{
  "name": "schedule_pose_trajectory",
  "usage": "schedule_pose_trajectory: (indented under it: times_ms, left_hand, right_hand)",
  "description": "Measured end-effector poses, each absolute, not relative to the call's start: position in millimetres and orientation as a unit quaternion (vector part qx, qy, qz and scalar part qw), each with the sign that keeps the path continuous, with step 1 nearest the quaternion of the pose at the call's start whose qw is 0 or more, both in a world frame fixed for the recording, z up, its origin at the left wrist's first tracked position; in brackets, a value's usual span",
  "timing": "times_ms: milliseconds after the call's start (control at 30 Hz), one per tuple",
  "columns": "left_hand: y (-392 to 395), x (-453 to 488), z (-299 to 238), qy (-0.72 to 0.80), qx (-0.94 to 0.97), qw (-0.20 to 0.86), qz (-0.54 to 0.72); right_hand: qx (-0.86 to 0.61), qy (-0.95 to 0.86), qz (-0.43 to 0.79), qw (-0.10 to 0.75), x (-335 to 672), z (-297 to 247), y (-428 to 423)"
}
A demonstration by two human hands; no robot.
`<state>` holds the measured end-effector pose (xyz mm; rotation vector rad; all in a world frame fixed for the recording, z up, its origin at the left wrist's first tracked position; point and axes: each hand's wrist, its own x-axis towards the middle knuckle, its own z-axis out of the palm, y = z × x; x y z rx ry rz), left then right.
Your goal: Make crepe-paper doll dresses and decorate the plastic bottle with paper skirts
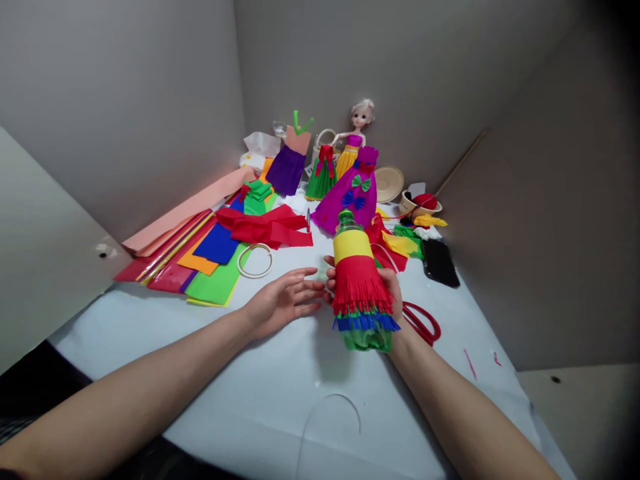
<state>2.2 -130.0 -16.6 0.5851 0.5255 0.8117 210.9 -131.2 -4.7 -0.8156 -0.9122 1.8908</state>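
A green plastic bottle [361,287] lies tilted in my right hand [393,288], its neck pointing away from me. Yellow paper wraps its upper part, and below that hang rows of red, green and blue paper fringe. The fingers of my right hand curl around the bottle from beneath; part of the palm is hidden behind it. My left hand [285,301] is held just left of the bottle, palm turned inward, fingers stretched out and holding nothing. Red scissors handles [429,327] show by my right wrist.
Coloured paper sheets [215,277] and a tape roll [255,261] lie left. Behind stand a doll [361,120] and a purple paper dress [357,190]. A phone [440,263] and a bowl [423,203] with a stick are right. A thin wire [345,396] curves in front.
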Motion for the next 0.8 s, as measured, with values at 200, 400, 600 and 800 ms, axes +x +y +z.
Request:
schedule_pose_trajectory:
  times_ms: [200, 400, 600, 800]
  left_hand:
    - [-132, 5, -16, 0.27, 0.316, 0.812, 0.409]
    - [-143, 6, -12, 0.296, 0.535, 0.637, 0.469]
    - [-142, 3, -11, 0.302, 0.594, 0.563, 0.489]
    - [-137, 3, -10, 0.359, 0.55, 0.541, 0.526]
  right_hand:
    - [-0.341, -0.371, 0.742, 0.443, 207, -5, -132]
    - [-0.362, -0.355, 0.731, 0.457, 203, -12, -132]
    - [-0.342, -0.352, 0.759, 0.427, 200, -13, -135]
    - [-0.355, -0.34, 0.777, 0.394, 194, -8, -139]
